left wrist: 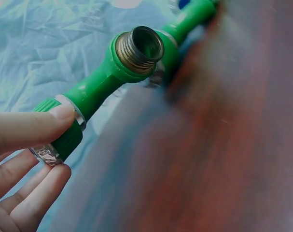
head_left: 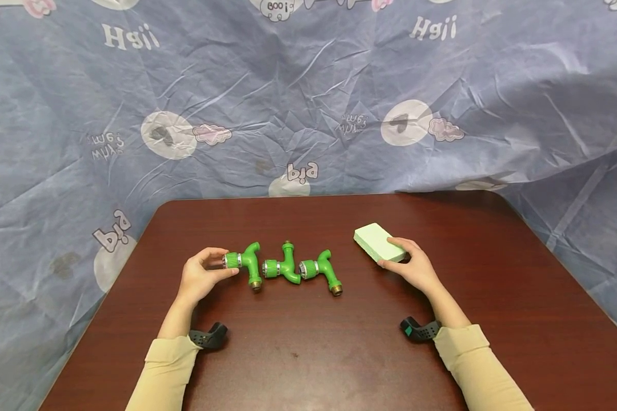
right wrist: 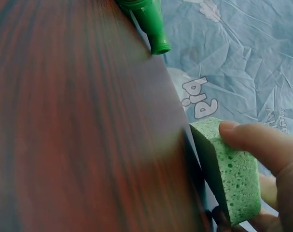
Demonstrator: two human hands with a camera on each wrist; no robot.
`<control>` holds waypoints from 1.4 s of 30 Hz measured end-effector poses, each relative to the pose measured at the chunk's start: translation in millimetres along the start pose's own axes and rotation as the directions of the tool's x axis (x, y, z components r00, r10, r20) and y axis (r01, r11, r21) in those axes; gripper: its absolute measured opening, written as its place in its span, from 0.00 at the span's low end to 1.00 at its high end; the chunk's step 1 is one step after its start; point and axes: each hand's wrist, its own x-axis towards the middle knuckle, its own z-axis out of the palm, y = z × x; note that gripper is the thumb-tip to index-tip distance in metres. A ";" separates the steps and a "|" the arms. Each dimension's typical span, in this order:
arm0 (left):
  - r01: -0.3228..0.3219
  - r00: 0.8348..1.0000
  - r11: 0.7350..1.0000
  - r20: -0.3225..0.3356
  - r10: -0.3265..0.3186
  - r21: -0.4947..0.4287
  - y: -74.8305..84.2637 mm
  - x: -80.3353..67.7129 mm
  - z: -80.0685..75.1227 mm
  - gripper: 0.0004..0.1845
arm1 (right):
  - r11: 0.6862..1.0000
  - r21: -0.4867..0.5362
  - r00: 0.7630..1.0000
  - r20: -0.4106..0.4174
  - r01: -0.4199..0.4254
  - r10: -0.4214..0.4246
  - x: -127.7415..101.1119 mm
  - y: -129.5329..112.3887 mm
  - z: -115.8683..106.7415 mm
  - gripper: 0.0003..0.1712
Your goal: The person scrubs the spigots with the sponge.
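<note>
My left hand [head_left: 200,275] grips a green plastic tap [head_left: 249,261] by its ribbed knob, thumb on the near side. In the left wrist view the tap's brass threaded end [left wrist: 139,48] faces the camera, and the fingers curl under the silver-rimmed knob. To its right lie a second green tap [head_left: 288,265] with its threaded end pointing away and a third green tap [head_left: 326,269] with its threaded end toward me. My right hand [head_left: 413,267] holds a pale green sponge [head_left: 376,241] by its near right end, between thumb and fingers. Pores show on the sponge's side [right wrist: 238,181].
The dark red-brown wooden table [head_left: 308,354] has a far edge just behind the taps and sponge. A wrinkled blue-grey printed cloth [head_left: 288,114] hangs behind it and at both sides. A black band [head_left: 211,337] is on the left wrist, another black band [head_left: 420,330] on the right.
</note>
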 end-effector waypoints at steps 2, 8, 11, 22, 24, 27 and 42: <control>0.004 1.000 0.999 -0.010 -0.004 -0.037 4.8 1.4 -2.2 0.26 | 1.000 0.003 1.000 -0.001 -0.008 0.008 0.8 -3.2 -2.0 0.40; -0.017 1.000 0.986 0.012 0.019 -0.168 22.8 8.4 2.8 0.27 | 0.999 0.046 1.000 -0.013 -0.028 0.028 5.6 -15.1 -3.4 0.40; -0.028 0.999 0.976 0.022 0.033 -0.216 32.8 13.3 11.1 0.28 | 0.996 0.092 1.000 -0.013 -0.022 0.024 9.2 -23.4 -1.9 0.40; -0.017 0.998 0.940 0.055 0.038 -0.340 77.4 27.0 45.6 0.27 | 0.979 0.196 0.997 -0.058 0.052 -0.042 18.6 -55.4 0.4 0.38; -0.032 0.997 0.932 0.051 0.054 -0.362 84.7 28.8 52.4 0.27 | 0.972 0.221 0.995 -0.077 0.076 -0.061 19.3 -63.5 -0.3 0.38; -0.053 0.996 0.919 0.040 0.075 -0.390 93.5 30.0 61.9 0.26 | 0.959 0.261 0.990 -0.112 0.109 -0.082 19.1 -76.0 -1.3 0.37; -0.131 0.991 0.887 -0.048 0.122 -0.443 95.7 23.0 79.4 0.25 | 0.899 0.366 0.965 -0.194 0.240 -0.179 -9.0 -147.1 -12.0 0.33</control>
